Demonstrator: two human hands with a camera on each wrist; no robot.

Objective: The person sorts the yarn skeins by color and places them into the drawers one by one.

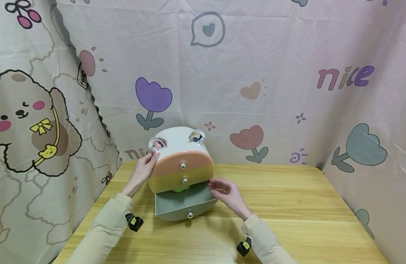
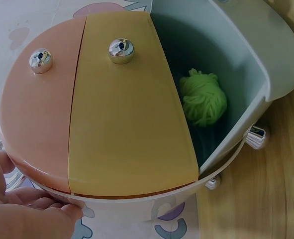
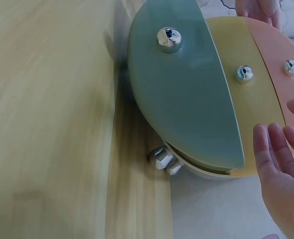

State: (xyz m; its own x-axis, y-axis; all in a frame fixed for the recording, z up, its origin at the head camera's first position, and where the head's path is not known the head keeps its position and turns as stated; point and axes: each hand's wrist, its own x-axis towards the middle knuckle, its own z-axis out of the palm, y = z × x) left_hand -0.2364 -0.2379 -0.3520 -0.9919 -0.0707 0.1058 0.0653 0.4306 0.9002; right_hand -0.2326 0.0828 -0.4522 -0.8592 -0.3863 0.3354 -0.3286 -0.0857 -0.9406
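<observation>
A small rounded drawer cabinet point(image 1: 176, 134), white on top with two silver ring-shaped eyes, stands tilted back on the table. Its lowest drawer, a grey-green one point(image 1: 171, 215), is pulled out. Inside lies a bundle of bright green yarn point(image 2: 204, 99), partly under the yellow drawer front point(image 2: 129, 119). My left hand point(image 1: 144, 170) holds the cabinet's upper left side by a silver ring, thumb and curled fingers at its edge. Beside the right end of the pulled-out drawer hovers my right hand point(image 1: 230, 196), its fingers loosely bent and nothing in them.
An orange drawer front point(image 1: 171, 158) sits above the yellow one, both pushed in. Each front has a silver knob. Short silver feet point(image 3: 162, 158) show under the cabinet. The wooden table point(image 1: 282, 205) extends right; a printed cloth point(image 1: 209, 73) hangs behind.
</observation>
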